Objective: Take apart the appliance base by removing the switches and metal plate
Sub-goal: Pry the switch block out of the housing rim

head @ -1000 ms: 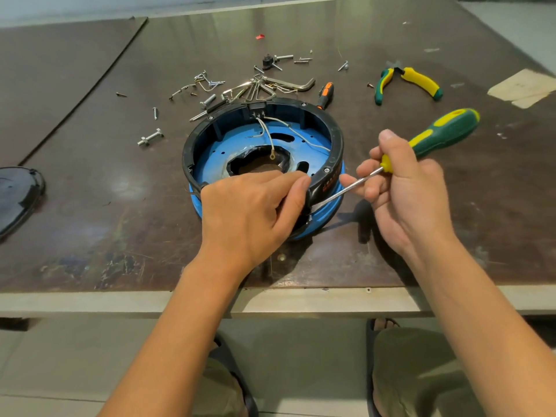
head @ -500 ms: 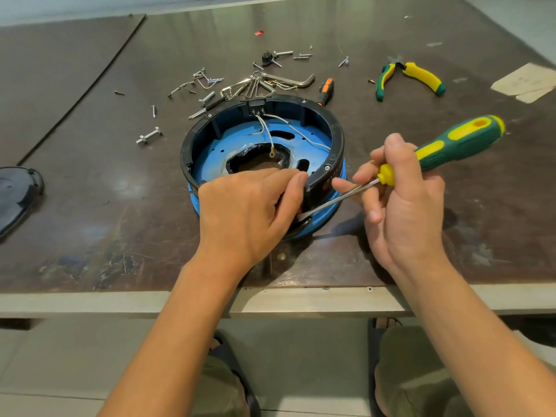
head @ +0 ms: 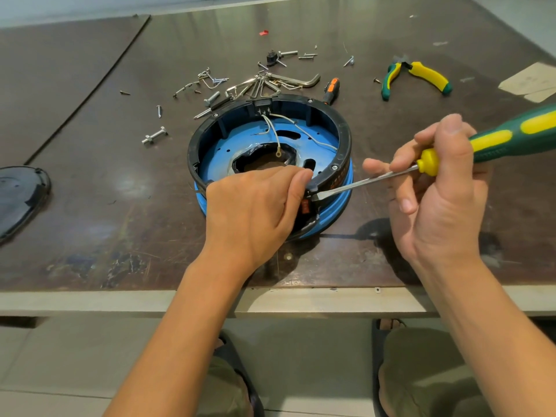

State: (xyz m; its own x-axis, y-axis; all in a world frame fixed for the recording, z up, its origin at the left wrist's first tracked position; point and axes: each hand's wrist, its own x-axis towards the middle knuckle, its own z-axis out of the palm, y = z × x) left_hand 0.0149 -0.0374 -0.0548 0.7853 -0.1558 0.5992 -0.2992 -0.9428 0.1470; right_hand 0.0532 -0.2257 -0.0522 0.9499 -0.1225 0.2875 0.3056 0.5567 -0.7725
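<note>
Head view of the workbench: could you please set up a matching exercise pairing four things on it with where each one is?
Things:
1. screwdriver
2. pliers
3. black cover
4. hex keys

Places:
a. at the left edge of the table
b. in the right hand, tip against the base
c. just behind the base, among loose screws
d. far right of the table, handles spread

Pairs: 1-b, 2-d, 3-a, 4-c.
</note>
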